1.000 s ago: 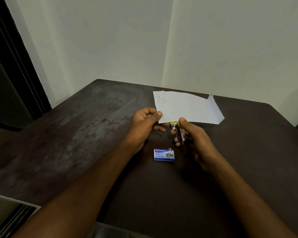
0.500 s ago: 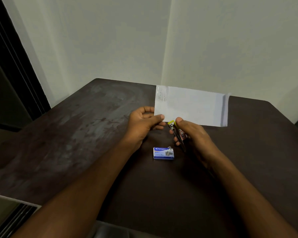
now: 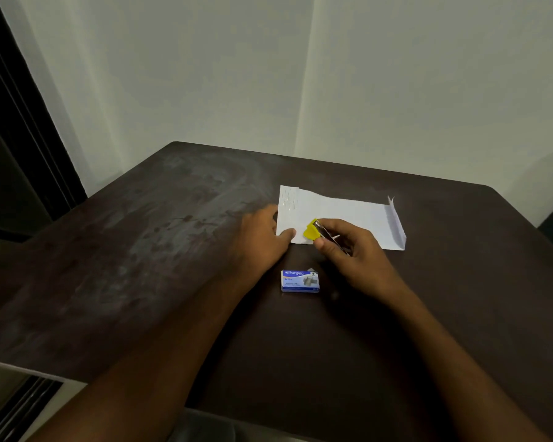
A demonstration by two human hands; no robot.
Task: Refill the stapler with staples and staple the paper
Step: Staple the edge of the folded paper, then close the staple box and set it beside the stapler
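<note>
A white sheet of paper [image 3: 345,215] lies on the dark table [image 3: 173,250], its right end curled up. My left hand [image 3: 262,237] holds the paper's near left corner, thumb on top of it. My right hand [image 3: 348,247] grips a small yellow and metal stapler [image 3: 315,232], whose yellow nose sits over the paper's near edge beside my left thumb. A blue staple box [image 3: 300,281] lies on the table just in front of both hands.
The table stands in a corner between two pale walls [image 3: 205,74]. A dark door frame [image 3: 20,122] runs down the left side. The table's near edge [image 3: 29,365] is at the lower left.
The paper, held up off the table earlier, has come down flat. My right hand has turned the stapler so its yellow nose points at the paper's near left edge.
</note>
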